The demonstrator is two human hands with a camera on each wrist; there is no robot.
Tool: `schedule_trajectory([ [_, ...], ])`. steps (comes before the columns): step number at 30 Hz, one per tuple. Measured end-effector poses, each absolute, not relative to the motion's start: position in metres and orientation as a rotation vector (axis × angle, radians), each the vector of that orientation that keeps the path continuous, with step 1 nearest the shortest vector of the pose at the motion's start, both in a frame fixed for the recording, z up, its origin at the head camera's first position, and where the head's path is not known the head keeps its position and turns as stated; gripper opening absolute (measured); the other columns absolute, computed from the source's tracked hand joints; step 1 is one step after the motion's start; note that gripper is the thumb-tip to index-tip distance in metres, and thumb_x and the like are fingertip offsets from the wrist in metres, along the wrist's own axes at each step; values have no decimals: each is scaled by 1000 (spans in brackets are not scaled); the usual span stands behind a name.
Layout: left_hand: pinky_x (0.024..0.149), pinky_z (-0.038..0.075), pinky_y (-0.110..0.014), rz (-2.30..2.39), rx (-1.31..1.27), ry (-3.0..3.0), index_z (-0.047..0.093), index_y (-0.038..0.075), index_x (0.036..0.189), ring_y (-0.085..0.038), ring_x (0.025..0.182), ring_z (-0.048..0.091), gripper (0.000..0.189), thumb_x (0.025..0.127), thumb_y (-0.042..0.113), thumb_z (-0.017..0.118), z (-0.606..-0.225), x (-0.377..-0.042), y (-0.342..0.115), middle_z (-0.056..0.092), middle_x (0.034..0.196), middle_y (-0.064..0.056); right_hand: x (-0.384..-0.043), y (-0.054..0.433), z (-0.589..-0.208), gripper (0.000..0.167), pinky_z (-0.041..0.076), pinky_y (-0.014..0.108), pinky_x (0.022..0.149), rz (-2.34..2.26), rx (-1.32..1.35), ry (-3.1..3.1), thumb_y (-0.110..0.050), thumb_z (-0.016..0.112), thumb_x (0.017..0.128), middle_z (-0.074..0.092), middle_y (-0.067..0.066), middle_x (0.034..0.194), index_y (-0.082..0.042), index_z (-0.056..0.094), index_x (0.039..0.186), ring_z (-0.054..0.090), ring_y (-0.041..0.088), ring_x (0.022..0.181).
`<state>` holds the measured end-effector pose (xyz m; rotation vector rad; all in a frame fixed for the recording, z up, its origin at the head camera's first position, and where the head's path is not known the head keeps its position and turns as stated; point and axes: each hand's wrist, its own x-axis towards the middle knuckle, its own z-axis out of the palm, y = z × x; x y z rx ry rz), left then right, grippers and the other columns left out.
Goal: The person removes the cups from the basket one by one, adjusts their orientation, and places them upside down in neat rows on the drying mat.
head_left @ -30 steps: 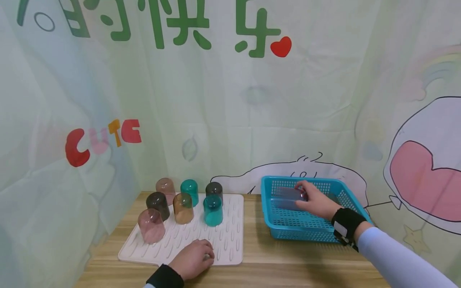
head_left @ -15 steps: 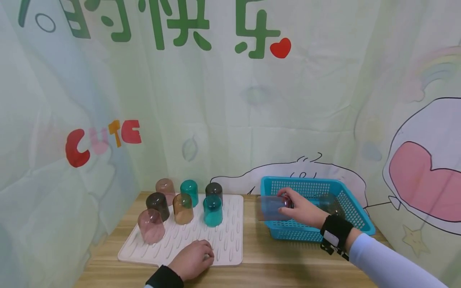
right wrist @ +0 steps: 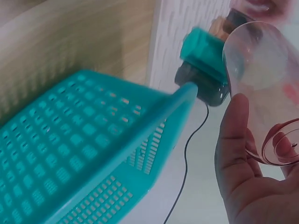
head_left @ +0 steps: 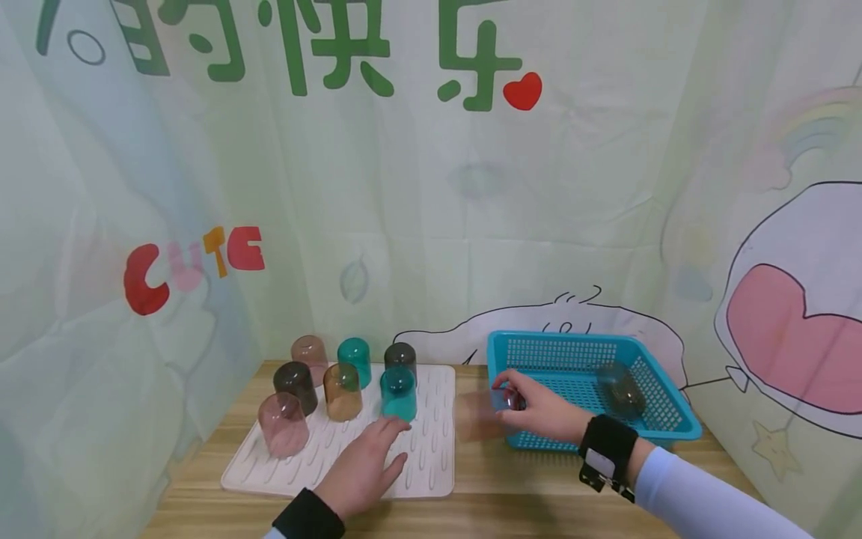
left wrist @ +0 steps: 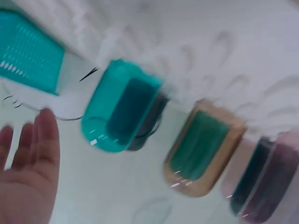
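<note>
My right hand (head_left: pixel 545 410) grips a see-through pinkish cup (head_left: pixel 477 416) by its base end, at the left rim of the blue basket. In the right wrist view the thumb and fingers are round the base of this cup (right wrist: pixel 259 70), its mouth pointing away from the palm. My left hand (head_left: pixel 361 466) is over the front of the white drying mat (head_left: pixel 431 457), fingers extended and holding nothing. Just beyond its fingertips a teal cup (head_left: pixel 399 397) stands upside down. Beside it are an amber cup (head_left: pixel 343 393), a dark grey cup (head_left: pixel 295 387) and a pink cup (head_left: pixel 283 427), also mouth down.
The blue perforated basket (head_left: pixel 572 442) stands at the right of the wooden table (head_left: pixel 498 498). A dark see-through cup (head_left: pixel 621 391) lies inside it. At the mat's back are another pink cup (head_left: pixel 309 352), teal cup (head_left: pixel 355 358) and grey cup (head_left: pixel 402 352). A printed curtain hangs behind.
My right hand has brought the pinkish cup leftward and nearer, from inside the basket to past its left rim. My left hand has lifted slightly and its curled fingers have extended.
</note>
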<state>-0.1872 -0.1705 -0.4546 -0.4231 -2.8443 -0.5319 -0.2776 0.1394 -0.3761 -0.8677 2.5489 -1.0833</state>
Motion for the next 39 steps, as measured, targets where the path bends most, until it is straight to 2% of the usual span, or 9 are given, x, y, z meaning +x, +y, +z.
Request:
schedule_trajectory([
  [5, 104, 54, -41, -537, -519, -2655, 52, 18, 141, -21, 127, 58, 55, 92, 31, 74, -440, -183, -155, 53, 142, -5, -273, 129, -382, 48, 49, 30, 78, -1063, -854, 2563, -28, 71, 92, 58, 5, 107, -14, 50, 133, 53, 19, 95],
  [12, 101, 56, -45, -517, -628, -2615, 46, 26, 147, -23, 129, 55, 66, 90, 41, 76, -431, -178, -135, 48, 148, -3, -263, 113, -386, 58, 50, 34, 84, -1092, -877, 2491, -28, 72, 88, 57, 7, 112, -14, 45, 137, 54, 21, 100],
  [19, 102, 56, -45, -499, -690, -2684, 37, 36, 154, -22, 131, 53, 73, 91, 50, 72, -427, -177, -124, 44, 154, -1, -258, 102, -395, 65, 51, 30, 80, -1118, -890, 2452, -27, 74, 86, 57, 6, 110, -14, 39, 139, 55, 19, 96],
  [29, 104, 54, -49, -440, -794, -2664, 38, 35, 155, -24, 129, 56, 76, 90, 45, 75, -431, -181, -117, 48, 151, -6, -247, 92, -390, 72, 51, 29, 77, -1130, -851, 2391, -25, 76, 85, 60, 8, 107, -15, 36, 144, 56, 19, 92],
  [34, 102, 53, -52, -417, -834, -2618, 39, 37, 153, -25, 130, 55, 76, 88, 43, 78, -433, -183, -117, 50, 149, -6, -245, 91, -386, 75, 51, 31, 79, -1113, -847, 2392, -34, 76, 84, 62, 6, 109, -15, 36, 145, 56, 18, 94],
  [39, 99, 54, -50, -398, -831, -2585, 44, 35, 149, -24, 124, 58, 74, 86, 40, 80, -436, -183, -116, 57, 140, -7, -244, 89, -387, 77, 52, 30, 76, -1087, -850, 2423, -39, 77, 84, 63, 3, 107, -16, 38, 146, 57, 17, 92],
])
